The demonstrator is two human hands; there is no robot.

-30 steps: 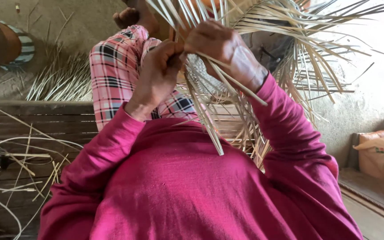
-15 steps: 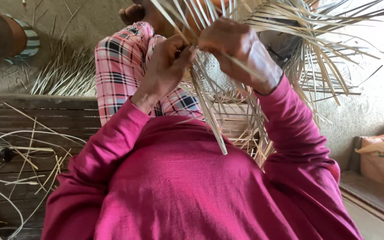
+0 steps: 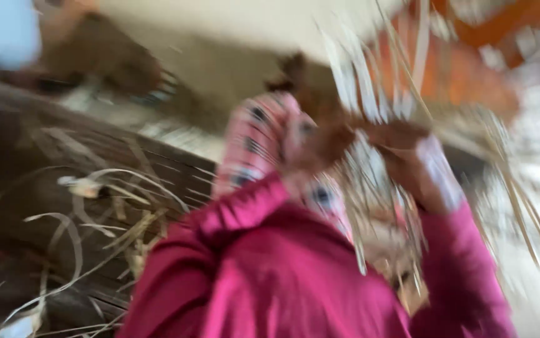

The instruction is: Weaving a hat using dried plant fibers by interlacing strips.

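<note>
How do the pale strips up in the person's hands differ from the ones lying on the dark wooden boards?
The strips in the hands stand mostly straight and bunched, fanning upward; the loose strips on the boards lie scattered and curl into loops. The held bunch is gripped by the left hand and right hand; the others lie untouched. Both are thin, pale and straw-coloured.

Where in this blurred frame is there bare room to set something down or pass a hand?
Little is bare. The dark wooden surface at left is strewn with pale loose cane strips; its far left edge looks freest. A pale floor patch lies beyond it. Around both hands, left hand and right hand, the fanned straw-coloured strips crowd everything.
</note>
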